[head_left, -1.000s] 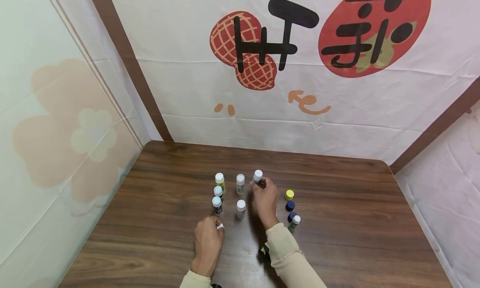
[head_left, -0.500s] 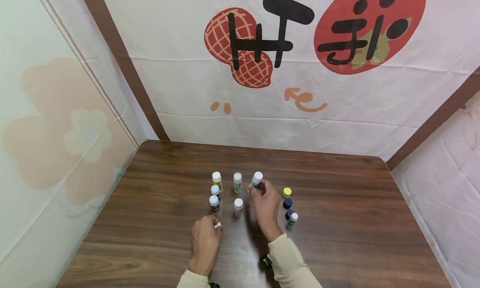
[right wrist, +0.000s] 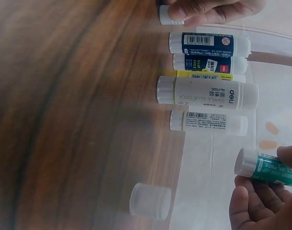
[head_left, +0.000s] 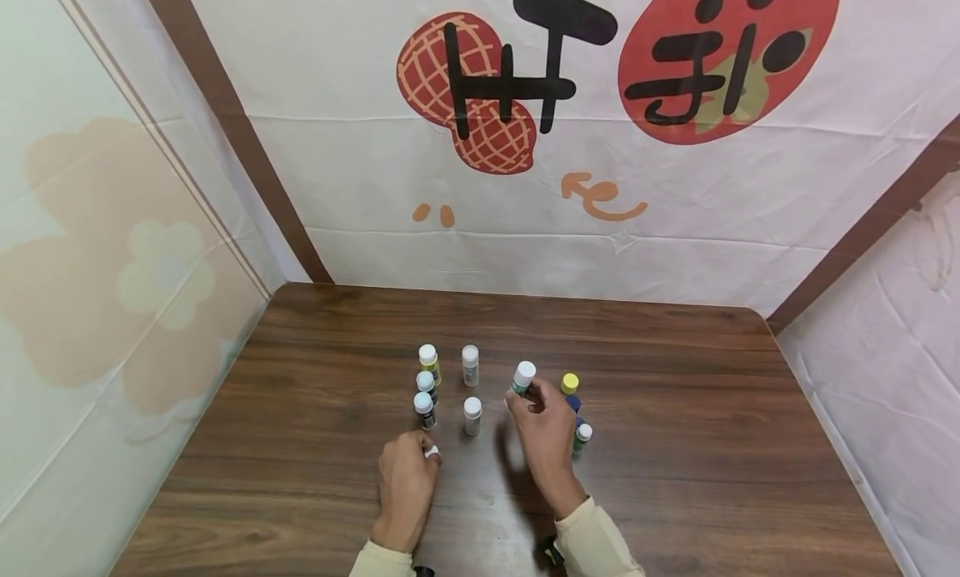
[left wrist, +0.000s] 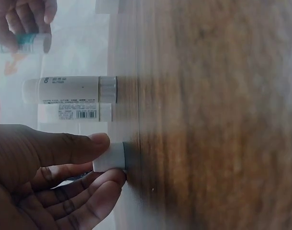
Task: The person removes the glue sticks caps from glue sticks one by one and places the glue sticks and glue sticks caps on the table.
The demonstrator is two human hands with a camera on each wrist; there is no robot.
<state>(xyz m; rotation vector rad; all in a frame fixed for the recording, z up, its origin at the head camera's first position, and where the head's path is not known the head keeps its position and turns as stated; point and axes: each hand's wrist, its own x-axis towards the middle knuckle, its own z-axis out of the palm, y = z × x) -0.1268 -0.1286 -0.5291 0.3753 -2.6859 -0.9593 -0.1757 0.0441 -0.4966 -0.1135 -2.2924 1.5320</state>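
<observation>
My right hand [head_left: 546, 431] holds a green glue stick [right wrist: 275, 170] with a white cap, upright and lifted off the table. My left hand [head_left: 405, 481] pinches a small white cap [left wrist: 110, 157] between thumb and fingers, down at the tabletop. Two white glue sticks, a farther one [head_left: 470, 366] and a nearer one [head_left: 472, 417], stand between the hands. Beyond the left hand, a yellow glue stick [head_left: 429, 364] and two dark blue glue sticks [right wrist: 203, 44] stand in a row. A translucent cap [right wrist: 151, 201] rests on the table near the right hand.
To the right of the right hand sit a yellow cap [head_left: 570, 383] and dark blue caps [head_left: 573, 403], partly hidden. A smaller green glue stick [head_left: 582, 438] with a white top stands beside them. A printed cloth [head_left: 480, 260] hangs behind the wooden table [head_left: 675, 444].
My right hand has lifted the green glue stick and carried it right and toward me, coming closer to the yellow and blue caps. The left hand stays at the white cap.
</observation>
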